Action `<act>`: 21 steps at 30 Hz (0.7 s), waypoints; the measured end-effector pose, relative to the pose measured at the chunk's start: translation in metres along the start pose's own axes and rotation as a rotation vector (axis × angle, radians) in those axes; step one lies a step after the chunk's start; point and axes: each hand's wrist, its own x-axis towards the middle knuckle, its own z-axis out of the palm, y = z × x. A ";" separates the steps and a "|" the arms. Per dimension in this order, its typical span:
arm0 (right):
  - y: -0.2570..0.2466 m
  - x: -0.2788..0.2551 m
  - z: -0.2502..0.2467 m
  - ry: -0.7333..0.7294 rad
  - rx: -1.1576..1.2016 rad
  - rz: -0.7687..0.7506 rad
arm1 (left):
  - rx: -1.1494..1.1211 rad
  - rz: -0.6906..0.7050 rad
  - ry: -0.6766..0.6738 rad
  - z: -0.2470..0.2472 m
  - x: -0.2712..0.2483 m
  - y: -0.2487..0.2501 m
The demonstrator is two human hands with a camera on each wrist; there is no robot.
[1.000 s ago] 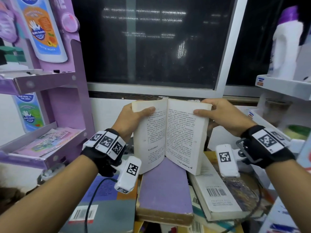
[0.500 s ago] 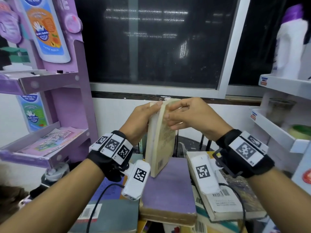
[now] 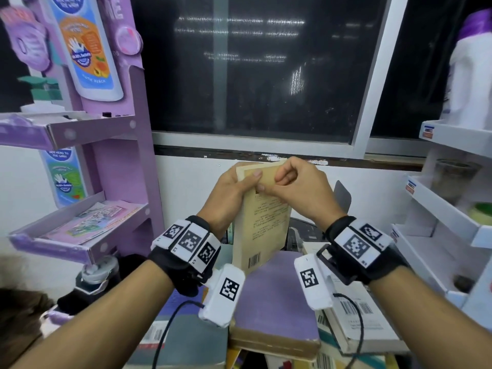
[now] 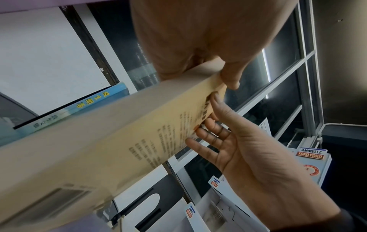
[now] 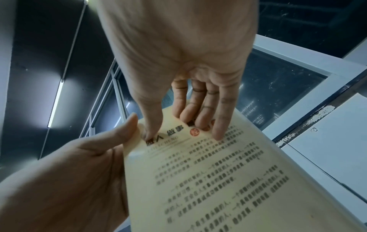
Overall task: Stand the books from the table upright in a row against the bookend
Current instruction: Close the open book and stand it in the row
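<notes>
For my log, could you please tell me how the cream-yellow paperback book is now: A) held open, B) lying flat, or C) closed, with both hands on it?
C: the cream-yellow paperback book is closed, gripped by the left hand, with the right hand pressing its back cover.

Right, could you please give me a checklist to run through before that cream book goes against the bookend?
1. The cream book is closed: ok.
2. The left hand grips it near the top: ok.
3. The right hand rests fingertips on its cover: ok.
4. Book upright, barcode end down: ok.
5. Space beside the bookend free: cannot tell, hands hide it.
6. Other books stood up: not ok, the purple book lies flat.
</notes>
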 end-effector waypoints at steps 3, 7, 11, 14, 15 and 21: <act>0.000 0.003 -0.004 0.033 0.005 -0.020 | -0.019 0.025 0.093 -0.002 0.001 -0.002; 0.004 0.009 -0.015 0.098 -0.097 -0.062 | -0.091 0.034 0.199 -0.007 0.003 -0.004; 0.005 0.013 -0.028 0.001 -0.016 -0.021 | -0.193 0.044 0.194 -0.011 0.002 0.001; 0.005 0.011 -0.033 -0.146 0.102 -0.012 | -0.221 0.039 0.162 -0.010 0.005 0.000; 0.005 0.010 -0.033 -0.173 0.122 -0.020 | -0.225 0.030 0.152 -0.010 0.006 -0.001; 0.010 0.005 -0.034 -0.224 0.135 -0.051 | -0.191 -0.009 0.087 -0.008 0.011 -0.006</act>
